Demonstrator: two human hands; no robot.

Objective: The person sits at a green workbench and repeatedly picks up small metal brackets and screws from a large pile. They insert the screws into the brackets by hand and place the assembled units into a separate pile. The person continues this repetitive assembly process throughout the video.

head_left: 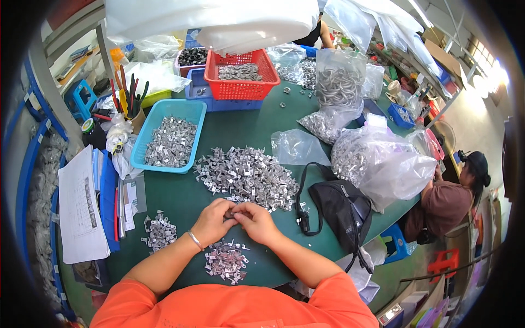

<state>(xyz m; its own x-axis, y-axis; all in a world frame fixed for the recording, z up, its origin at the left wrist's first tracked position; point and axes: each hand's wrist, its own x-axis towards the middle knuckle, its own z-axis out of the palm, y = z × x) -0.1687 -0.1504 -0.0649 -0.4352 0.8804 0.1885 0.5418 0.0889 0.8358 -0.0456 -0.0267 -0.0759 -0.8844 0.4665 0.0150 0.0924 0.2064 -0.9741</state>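
My left hand (214, 220) and my right hand (256, 222) meet at the near edge of a large heap of small silvery metal clips (251, 176). Both are closed, fingertips together on one small grey metal clip (229, 215), mostly covered by the fingers. A bracelet circles my left wrist. Two smaller piles of like pieces lie near my forearms: one pile (159, 232) left of my left wrist, another pile (226, 261) between my arms. Beyond my left hand stands a light-blue basket (201, 123) partly filled with more clips.
A red basket (270, 82) sits on a blue bin at the back. Bulging plastic bags (377, 158) of metal parts and a black bag (342, 205) lie right. Papers (82, 202) and a tool holder (136, 117) line the left. A co-worker (448, 197) is at the right.
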